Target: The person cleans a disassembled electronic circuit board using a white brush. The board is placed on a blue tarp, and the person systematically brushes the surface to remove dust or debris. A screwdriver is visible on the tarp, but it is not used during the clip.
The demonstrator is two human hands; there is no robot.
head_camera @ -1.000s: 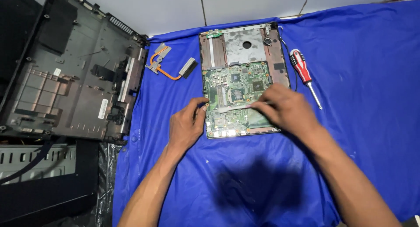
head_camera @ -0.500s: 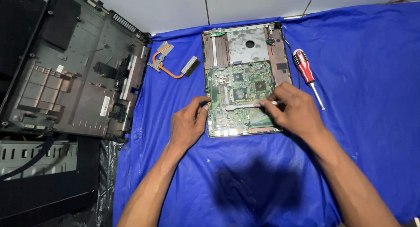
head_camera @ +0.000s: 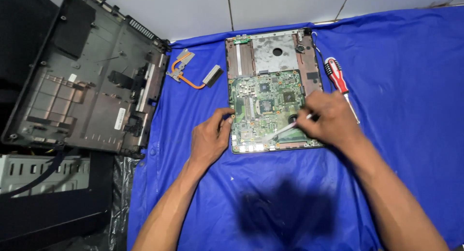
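Observation:
A green laptop motherboard (head_camera: 263, 103) lies in an opened laptop frame (head_camera: 275, 50) on a blue cloth (head_camera: 396, 86). My left hand (head_camera: 210, 137) rests on the cloth with thumb and fingers pressed against the board's left edge. My right hand (head_camera: 328, 118) is at the board's right side and grips a thin white brush (head_camera: 285, 129), whose tip lies slanted down-left across the lower part of the board.
A red-handled screwdriver (head_camera: 338, 79) lies right of the frame. A copper heat pipe with heatsink (head_camera: 193, 72) lies to its left. A black laptop bottom cover (head_camera: 82, 77) sits at far left, off the cloth, above a grey metal case (head_camera: 43, 171).
My right hand has shifted right and swung the brush from lying level across the board to slanting down-left. My left hand has stayed at the board's left edge.

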